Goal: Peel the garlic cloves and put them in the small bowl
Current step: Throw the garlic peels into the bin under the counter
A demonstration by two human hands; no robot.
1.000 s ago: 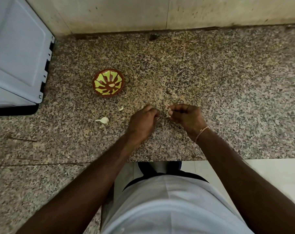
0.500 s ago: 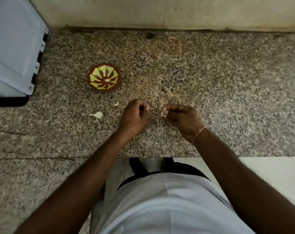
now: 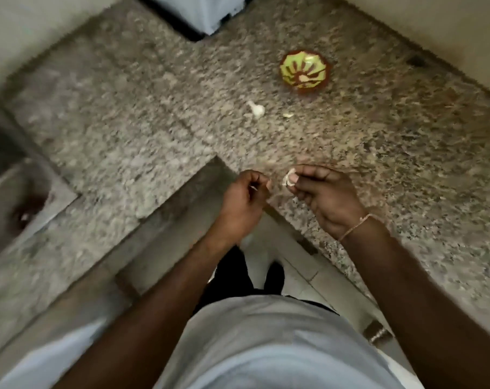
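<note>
You are standing at the inner corner of a speckled granite bench (image 3: 142,127), which is filling most of the blurred view and wrapping round you in an L. At 12 o'clock, at the far edge, a pale grey appliance (image 3: 201,12) is sitting on it, cut off by the top of the view. At 9 o'clock a sink (image 3: 10,197) is showing at the left edge, set into the bench.

Your right hand (image 3: 326,196) is hanging just above the bench at about 2 o'clock from the middle of the view, palm turned up toward you. Its thumb and curled fingers are pinching a clove (image 3: 290,178), whose pale skin is sticking out at the fingertips. Your left hand (image 3: 245,199) is sitting just beside it at 9 o'clock from it, over the bench's inner corner, not touching the right one. It is curled into a loose fist, and thumb and forefinger are nipping a thin sliver of skin (image 3: 254,187); the blur is making it hard to tell more about that scrap.

The bowl (image 3: 305,71), red-brown with a green petal pattern, is standing on the bench at 12 o'clock from your right hand, well apart from it. One pale piece (image 3: 304,78) is lying in its middle; it looks like a peeled clove.

Between the bowl and your hands, a second clove (image 3: 257,108) is lying on the bench at 7 o'clock from the bowl. Just beside that clove, at its 3 o'clock, a small pale scrap (image 3: 288,115) is lying on the stone.
</note>
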